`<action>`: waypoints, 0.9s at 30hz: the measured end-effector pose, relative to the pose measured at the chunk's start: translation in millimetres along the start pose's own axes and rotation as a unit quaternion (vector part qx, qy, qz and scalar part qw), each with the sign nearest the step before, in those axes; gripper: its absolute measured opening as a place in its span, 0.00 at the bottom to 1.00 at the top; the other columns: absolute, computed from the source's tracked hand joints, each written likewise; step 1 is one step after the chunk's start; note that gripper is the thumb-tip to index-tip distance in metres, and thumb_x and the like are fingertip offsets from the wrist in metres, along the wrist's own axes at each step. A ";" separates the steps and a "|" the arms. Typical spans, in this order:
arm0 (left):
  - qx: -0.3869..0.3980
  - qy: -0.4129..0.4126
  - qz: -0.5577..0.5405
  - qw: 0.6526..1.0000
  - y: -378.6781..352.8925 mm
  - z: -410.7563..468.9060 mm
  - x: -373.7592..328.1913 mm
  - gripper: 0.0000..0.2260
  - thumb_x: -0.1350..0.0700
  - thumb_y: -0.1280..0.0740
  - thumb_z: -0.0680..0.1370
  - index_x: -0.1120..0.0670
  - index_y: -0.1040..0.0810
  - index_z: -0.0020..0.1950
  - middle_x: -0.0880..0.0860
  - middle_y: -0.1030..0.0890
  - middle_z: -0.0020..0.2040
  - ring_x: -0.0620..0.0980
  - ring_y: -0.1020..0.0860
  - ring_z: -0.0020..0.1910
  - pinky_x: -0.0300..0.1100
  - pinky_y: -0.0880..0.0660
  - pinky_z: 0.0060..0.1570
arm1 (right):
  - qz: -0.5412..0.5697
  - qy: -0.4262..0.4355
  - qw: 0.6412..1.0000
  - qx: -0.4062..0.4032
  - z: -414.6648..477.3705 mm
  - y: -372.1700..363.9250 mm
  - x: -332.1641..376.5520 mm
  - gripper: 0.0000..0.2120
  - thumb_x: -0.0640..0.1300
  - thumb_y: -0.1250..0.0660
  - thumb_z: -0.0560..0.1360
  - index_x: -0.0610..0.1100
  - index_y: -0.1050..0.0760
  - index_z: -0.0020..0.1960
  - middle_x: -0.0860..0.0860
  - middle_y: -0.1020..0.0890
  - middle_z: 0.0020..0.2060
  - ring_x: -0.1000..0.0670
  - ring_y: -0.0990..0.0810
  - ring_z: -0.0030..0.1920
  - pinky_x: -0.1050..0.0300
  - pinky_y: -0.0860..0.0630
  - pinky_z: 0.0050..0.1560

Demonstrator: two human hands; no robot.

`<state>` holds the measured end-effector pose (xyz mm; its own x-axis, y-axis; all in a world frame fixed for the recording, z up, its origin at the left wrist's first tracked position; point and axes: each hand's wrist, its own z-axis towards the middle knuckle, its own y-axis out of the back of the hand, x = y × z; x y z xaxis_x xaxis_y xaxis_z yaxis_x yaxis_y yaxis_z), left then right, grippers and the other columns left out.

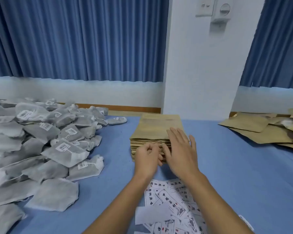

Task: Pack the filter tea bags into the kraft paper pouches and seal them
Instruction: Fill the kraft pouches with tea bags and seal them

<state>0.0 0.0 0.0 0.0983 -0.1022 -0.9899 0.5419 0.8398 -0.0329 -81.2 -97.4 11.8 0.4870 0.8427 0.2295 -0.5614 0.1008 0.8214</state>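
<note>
My right hand point(179, 154) lies flat, fingers straight, across the near right corner of the stack of kraft paper pouches point(156, 127). My left hand point(147, 157) is curled against the stack's near edge, fingertips at the layered paper, and over this feed I cannot tell whether it has one pouch pinched. The stack sits mid-table, squared and matte tan. I judge each pouch light, thin and fairly stiff, apt to cling to the one below, so I would lift a single near corner while the flat hand holds the rest down. Just in front of me lie loose printed labels point(172, 200), white and glossy-looking. To my left is the heap of filter tea bags point(41, 141), grey, soft and pillowy, with strings and paper tags; these look best grasped by the body. To my far right, more pouches point(254, 129) lie scattered on the blue cloth point(227, 166).
</note>
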 end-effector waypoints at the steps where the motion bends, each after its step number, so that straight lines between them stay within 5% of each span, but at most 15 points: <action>1: 0.008 0.009 -0.007 1.000 0.6 0.0 4.1 0.11 0.60 0.37 0.81 0.61 0.22 0.41 0.55 0.21 0.29 0.48 0.27 0.23 0.37 0.33 0.22 | -0.031 -0.001 0.999 0.029 3.0 -4.1 -6.0 0.22 0.57 0.47 0.83 0.51 0.35 0.74 0.56 0.32 0.74 0.52 0.40 0.77 0.41 0.54 0.77; 7: 0.025 0.076 -0.078 0.994 4.7 -7.3 21.0 0.11 0.54 0.35 0.83 0.61 0.21 0.48 0.55 0.21 0.32 0.50 0.23 0.26 0.40 0.29 0.22 | -0.051 0.021 0.998 0.000 1.8 -7.8 -23.8 0.11 0.56 0.42 0.82 0.57 0.21 0.53 0.60 0.19 0.50 0.55 0.22 0.54 0.39 0.50 0.74; 13: 0.048 0.092 -0.143 0.984 12.9 -12.9 5.0 0.15 0.48 0.34 0.82 0.60 0.18 0.51 0.57 0.18 0.36 0.51 0.18 0.32 0.41 0.22 0.28 | -0.028 0.116 0.991 -0.062 8.6 12.2 -24.3 0.10 0.47 0.37 0.82 0.53 0.20 0.45 0.58 0.18 0.42 0.53 0.20 0.45 0.47 0.42 0.66; 17: 0.069 0.079 -0.190 0.976 18.2 -17.6 -11.5 0.21 0.43 0.35 0.81 0.61 0.18 0.56 0.60 0.14 0.45 0.54 0.15 0.43 0.44 0.20 0.33 | 0.091 0.190 0.967 -0.145 7.1 36.3 -5.6 0.06 0.45 0.33 0.79 0.49 0.19 0.44 0.57 0.18 0.40 0.53 0.21 0.40 0.50 0.31 0.55; 20: 0.124 0.040 -0.220 0.967 22.0 -23.3 -25.9 0.23 0.39 0.39 0.82 0.57 0.18 0.60 0.60 0.15 0.54 0.55 0.16 0.55 0.44 0.18 0.37 | 0.209 0.179 0.959 -0.067 5.5 57.7 9.2 0.04 0.47 0.30 0.77 0.50 0.17 0.44 0.58 0.17 0.39 0.55 0.19 0.41 0.54 0.25 0.46; 23: 0.133 0.026 -0.243 0.960 24.0 -27.3 -33.8 0.25 0.37 0.40 0.81 0.55 0.17 0.60 0.58 0.15 0.56 0.54 0.17 0.59 0.44 0.18 0.39 | 0.285 0.143 0.948 0.007 5.8 72.0 15.2 0.03 0.44 0.26 0.75 0.50 0.16 0.44 0.59 0.16 0.39 0.58 0.19 0.39 0.69 0.30 0.40; 27: 0.112 0.014 -0.246 0.963 22.9 -26.4 -34.5 0.23 0.36 0.38 0.80 0.53 0.14 0.46 0.60 0.14 0.52 0.55 0.15 0.54 0.43 0.18 0.38 | 0.362 0.106 0.921 0.098 11.3 72.7 16.5 0.06 0.45 0.21 0.70 0.50 0.16 0.44 0.56 0.16 0.43 0.57 0.19 0.43 0.72 0.30 0.39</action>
<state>-13.0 36.8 29.7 -0.2373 -0.4406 -0.8658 0.6842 0.5568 -0.4709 -106.4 -82.2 81.1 -0.1203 0.7385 0.6634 -0.5468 -0.6070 0.5766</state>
